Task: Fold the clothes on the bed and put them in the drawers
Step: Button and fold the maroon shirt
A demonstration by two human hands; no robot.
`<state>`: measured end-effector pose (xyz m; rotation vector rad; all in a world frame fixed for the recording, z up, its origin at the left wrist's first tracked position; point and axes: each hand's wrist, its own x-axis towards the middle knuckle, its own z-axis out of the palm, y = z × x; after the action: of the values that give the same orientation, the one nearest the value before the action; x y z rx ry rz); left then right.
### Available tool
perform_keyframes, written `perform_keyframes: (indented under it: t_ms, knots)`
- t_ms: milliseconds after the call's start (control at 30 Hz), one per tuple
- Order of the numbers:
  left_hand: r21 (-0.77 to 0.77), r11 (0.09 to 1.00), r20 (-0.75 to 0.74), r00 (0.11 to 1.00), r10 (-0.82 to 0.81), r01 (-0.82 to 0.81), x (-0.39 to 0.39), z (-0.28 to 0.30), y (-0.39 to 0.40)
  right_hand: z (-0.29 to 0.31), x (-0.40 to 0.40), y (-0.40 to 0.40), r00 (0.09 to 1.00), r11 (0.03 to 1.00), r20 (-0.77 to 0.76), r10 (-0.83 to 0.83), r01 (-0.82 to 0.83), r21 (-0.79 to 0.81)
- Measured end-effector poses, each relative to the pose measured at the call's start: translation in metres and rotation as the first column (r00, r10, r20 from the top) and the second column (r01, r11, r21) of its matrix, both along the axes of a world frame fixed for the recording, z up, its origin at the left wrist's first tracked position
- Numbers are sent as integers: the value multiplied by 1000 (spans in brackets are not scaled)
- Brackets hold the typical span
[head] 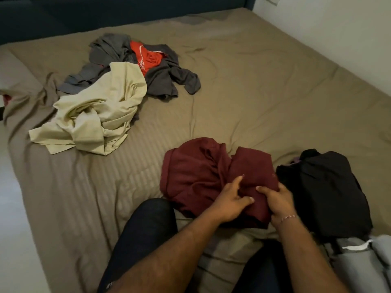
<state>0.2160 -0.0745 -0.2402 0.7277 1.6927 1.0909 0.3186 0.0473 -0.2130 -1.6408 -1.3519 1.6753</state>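
Note:
A crumpled maroon garment (196,172) lies on the bed (254,92) in front of my knee. My left hand (229,199) pinches a fold of it between thumb and fingers. My right hand (277,200) grips its near right edge, fingers curled under the cloth. A black garment (325,187) lies bunched just right of my right hand. Further back on the left are a cream garment (95,115), grey clothes (167,77) and a red shirt (148,58), all in a loose heap.
A folded grey item (359,256) with a white tag sits at the lower right. My knee in dark jeans (146,225) rests on the bed. A dark headboard (105,13) runs along the back, a white wall (338,39) on the right, floor on the left.

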Motion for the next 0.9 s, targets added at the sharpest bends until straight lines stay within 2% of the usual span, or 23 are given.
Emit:
perform_keyframes:
  t_ms: [100, 200, 300, 367, 433, 467, 500, 533, 567, 633, 667, 700, 767, 833, 900]
  knots:
    - [63, 983, 152, 972, -179, 171, 23, 15, 16, 25, 22, 25, 976, 984, 207, -69, 32, 177]
    - [114, 993, 363, 928, -83, 45, 35, 27, 18, 54, 22, 28, 906, 924, 424, -6, -157, 348]
    - [153, 981, 435, 899, 43, -121, 15, 30, -4, 66, -13, -4, 873, 823, 481, 73, -325, 466]
    - [104, 958, 369, 905, 211, -266, -6, 22, -27, 59, -43, -39, 844, 727, 489, 220, -476, 495]
    - [-19, 854, 284, 816, 503, -520, -25, 11, -56, 45, -65, -70, 780, 662, 501, 376, -604, 444]
    - [-68, 766, 196, 745, 638, -639, -34, 7, -73, 39, -68, -79, 781, 677, 474, 406, -606, 418]
    - [-82, 684, 68, 680, 730, -725, -41, 4, -88, 32, -68, -80, 819, 727, 425, 385, -553, 407]
    - [-52, 639, -50, 641, 766, -767, -47, 3, -101, 26, -66, -75, 866, 786, 394, 308, -465, 408]
    - [5, 635, -105, 631, 768, -772, -50, 4, -107, 19, -60, -65, 888, 838, 410, 207, -377, 394]
    - [94, 718, -88, 713, 696, -690, -56, 9, -103, 5, -46, -46, 869, 946, 489, 79, -221, 238]
    - [98, 777, -76, 774, 628, -621, -56, 11, -95, -2, -39, -40, 897, 986, 434, 84, -137, 93]
    - [61, 832, -62, 830, 554, -551, -55, 12, -85, -6, -36, -38, 951, 995, 293, 98, -86, -55]
    - [-89, 882, 28, 884, 467, -463, -56, 15, -67, -10, -34, -41, 991, 948, -15, 133, -132, -290]
    - [-215, 859, 227, 832, 506, -464, -56, 18, -57, -6, -38, -49, 972, 920, -145, 187, -225, -320]
    - [-249, 846, 381, 756, 532, -471, -56, 20, -52, -2, -47, -53, 938, 920, -218, 271, -319, -228]
